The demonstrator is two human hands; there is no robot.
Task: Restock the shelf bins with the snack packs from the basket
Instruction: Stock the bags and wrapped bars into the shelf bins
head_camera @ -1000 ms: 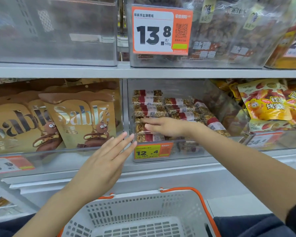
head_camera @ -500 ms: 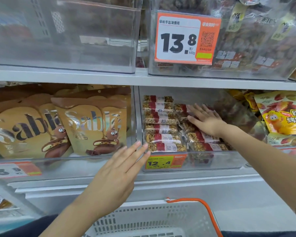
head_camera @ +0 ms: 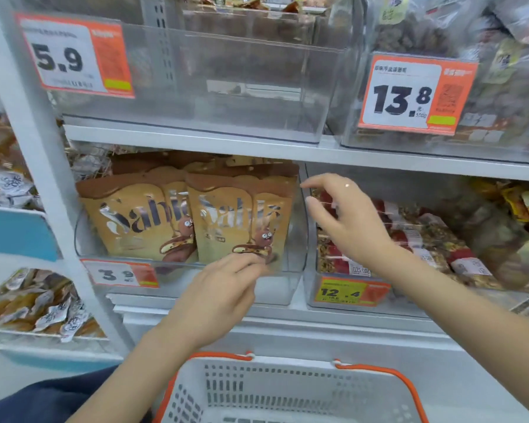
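Two brown-and-gold snack pouches (head_camera: pixel 242 218) stand upright in a clear shelf bin (head_camera: pixel 297 285) on the middle shelf. My left hand (head_camera: pixel 223 294) reaches up to that bin's front, fingers bunched at the right pouch's lower edge; whether it grips the pouch is unclear. My right hand (head_camera: pixel 348 215) hovers with its fingers apart between the pouch's top right corner and the neighbouring bin of red-banded nut bars (head_camera: pixel 416 236), and it holds nothing. The white basket (head_camera: pixel 287 361) with orange handles sits below; the part I can see holds no packs.
An empty-looking clear bin (head_camera: pixel 196 87) with a 5.9 tag sits on the shelf above. A full bin of dark snacks (head_camera: pixel 501 71) is at upper right. A white shelf upright (head_camera: pixel 43 178) divides off more snack bins (head_camera: pixel 37 312) at left.
The view has swung left. My right hand has left the nut bars and moved left toward the pouch bin. My left hand has risen to the pouch bin's front and closed its fingers.
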